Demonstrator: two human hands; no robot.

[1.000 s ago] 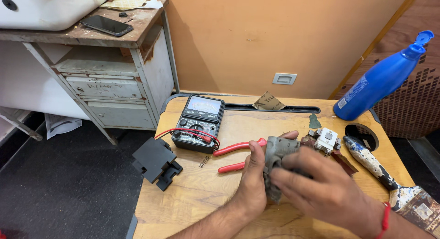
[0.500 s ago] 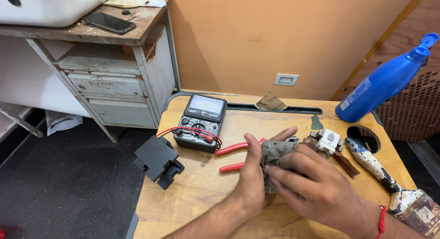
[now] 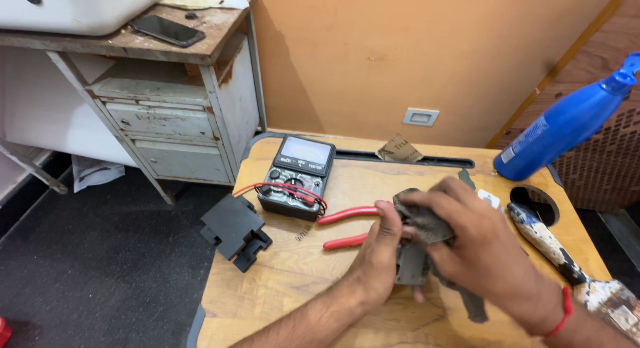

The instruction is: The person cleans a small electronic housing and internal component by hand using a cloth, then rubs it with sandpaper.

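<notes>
Both hands on table: left hand [image 3: 380,251] grip holds grey part [image 3: 411,263]; right hand [image 3: 477,248] grip presses cloth [image 3: 421,218] on it.

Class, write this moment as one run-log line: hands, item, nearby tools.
left hand holds grey part | right hand presses grey cloth on it | red pliers, meter beside

Red-handled pliers [image 3: 350,218], blue spray bottle [image 3: 567,125], black multimeter [image 3: 297,177] (red lead), grey cloth [image 3: 423,218].

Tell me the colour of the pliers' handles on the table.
Red; the pliers' handles show beside the left hand in the head view.
</notes>
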